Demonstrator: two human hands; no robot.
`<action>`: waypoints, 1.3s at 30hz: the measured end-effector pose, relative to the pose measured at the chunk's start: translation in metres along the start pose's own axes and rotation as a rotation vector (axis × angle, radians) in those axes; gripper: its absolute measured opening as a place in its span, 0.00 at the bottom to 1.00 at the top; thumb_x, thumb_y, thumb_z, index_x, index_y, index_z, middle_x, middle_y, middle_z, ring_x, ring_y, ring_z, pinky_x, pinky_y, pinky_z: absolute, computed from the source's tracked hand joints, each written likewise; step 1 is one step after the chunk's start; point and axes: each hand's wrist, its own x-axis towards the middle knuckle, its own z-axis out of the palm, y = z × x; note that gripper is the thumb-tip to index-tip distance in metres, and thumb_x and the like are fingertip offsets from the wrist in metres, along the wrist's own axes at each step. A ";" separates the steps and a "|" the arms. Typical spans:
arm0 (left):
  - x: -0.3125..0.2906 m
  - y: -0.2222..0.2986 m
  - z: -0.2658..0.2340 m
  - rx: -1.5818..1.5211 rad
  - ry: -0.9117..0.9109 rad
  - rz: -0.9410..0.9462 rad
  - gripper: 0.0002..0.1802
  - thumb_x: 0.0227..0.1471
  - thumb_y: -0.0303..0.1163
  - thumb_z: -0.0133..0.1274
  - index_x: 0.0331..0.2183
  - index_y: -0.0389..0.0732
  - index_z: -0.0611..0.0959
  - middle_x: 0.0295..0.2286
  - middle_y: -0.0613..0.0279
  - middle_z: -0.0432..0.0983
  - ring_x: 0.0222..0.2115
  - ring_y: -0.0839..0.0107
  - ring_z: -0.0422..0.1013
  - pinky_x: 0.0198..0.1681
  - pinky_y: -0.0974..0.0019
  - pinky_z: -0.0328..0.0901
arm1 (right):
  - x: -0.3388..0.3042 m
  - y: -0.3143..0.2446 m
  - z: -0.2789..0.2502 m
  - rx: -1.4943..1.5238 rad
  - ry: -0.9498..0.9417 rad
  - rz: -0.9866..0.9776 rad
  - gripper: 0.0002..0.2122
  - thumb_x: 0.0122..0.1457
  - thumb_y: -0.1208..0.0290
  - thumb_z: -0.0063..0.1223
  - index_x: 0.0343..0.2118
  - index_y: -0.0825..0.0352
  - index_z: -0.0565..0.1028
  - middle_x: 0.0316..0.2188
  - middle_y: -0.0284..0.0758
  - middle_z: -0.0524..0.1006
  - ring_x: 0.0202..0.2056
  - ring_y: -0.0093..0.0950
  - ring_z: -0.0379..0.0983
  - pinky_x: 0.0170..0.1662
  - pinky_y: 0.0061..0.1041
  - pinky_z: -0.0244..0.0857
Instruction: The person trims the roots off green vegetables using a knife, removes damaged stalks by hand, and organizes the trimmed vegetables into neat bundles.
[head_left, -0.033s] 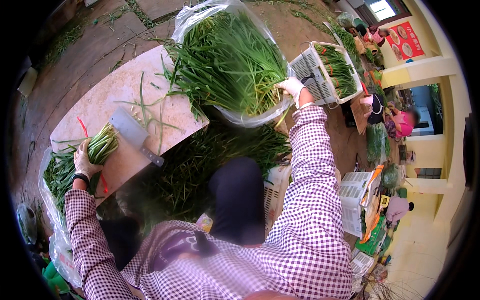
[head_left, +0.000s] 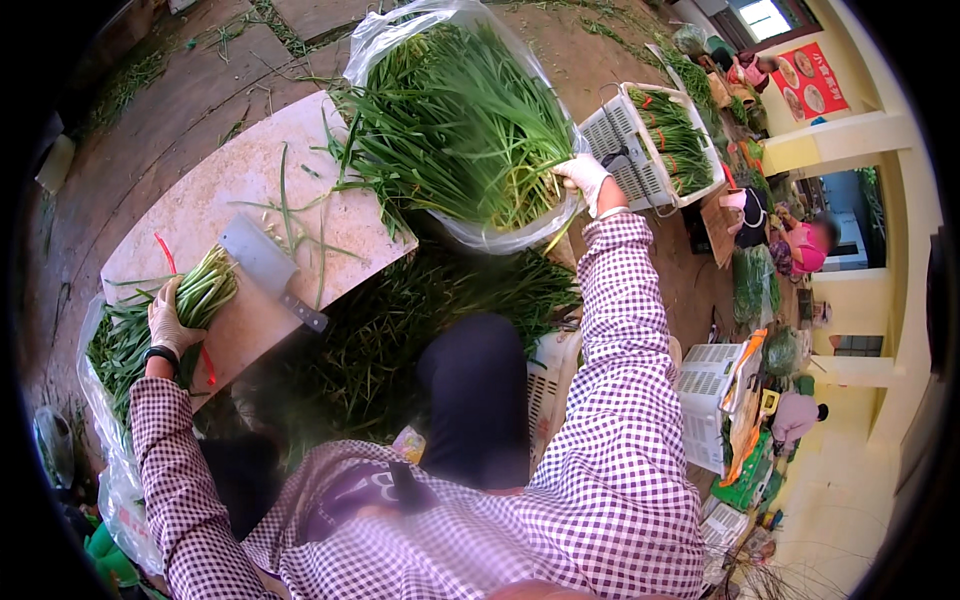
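Note:
My left hand [head_left: 172,325], in a pale glove, is closed around a bunch of green chives [head_left: 208,288] at the left of the pale board [head_left: 170,230]. The bunch's whitish cut ends point toward a cleaver [head_left: 258,257] lying flat on the board. A red tie [head_left: 165,253] lies partly under the bunch. My right hand [head_left: 582,178], also gloved, reaches to the right rim of a clear plastic bag [head_left: 480,240] full of loose chives [head_left: 455,125]. Its fingers are closed on yellowish stalk ends there; the fingertips are partly hidden among them.
Loose leaves [head_left: 350,340] lie heaped below the board, near my knee [head_left: 478,390]. A white crate [head_left: 610,135] with red-tied bunches stands right of the bag. Another white crate [head_left: 703,390] stands lower right. Other people work along the wall, one in pink [head_left: 805,245].
My right hand has shifted very slightly to the right at the bag's rim, and the chive leaves beside it have moved a little. My left hand has stayed still.

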 end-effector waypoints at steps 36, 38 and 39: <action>-0.052 0.293 0.016 -1.301 -0.756 0.342 0.48 0.47 0.46 0.61 0.59 0.33 0.56 0.54 0.49 0.63 0.54 0.61 0.61 0.55 0.61 0.59 | -0.174 -0.036 0.156 -0.720 -0.023 -0.580 0.12 0.57 0.69 0.44 0.43 0.67 0.68 0.29 0.47 0.77 0.30 0.39 0.75 0.32 0.38 0.69; -0.060 0.331 0.028 -1.845 -0.845 -0.024 0.34 0.52 0.46 0.54 0.54 0.35 0.66 0.49 0.50 0.68 0.50 0.59 0.65 0.53 0.57 0.61 | -0.197 -0.040 0.176 -0.854 -0.094 -0.706 0.10 0.54 0.73 0.44 0.40 0.67 0.67 0.25 0.46 0.77 0.29 0.42 0.76 0.31 0.40 0.69; -0.056 0.342 0.045 -2.158 -0.848 -0.189 0.28 0.54 0.44 0.52 0.51 0.36 0.69 0.46 0.51 0.72 0.47 0.59 0.67 0.52 0.56 0.62 | -0.203 -0.036 0.184 -0.885 -0.114 -0.790 0.10 0.53 0.74 0.43 0.39 0.67 0.67 0.23 0.45 0.77 0.29 0.42 0.76 0.30 0.41 0.68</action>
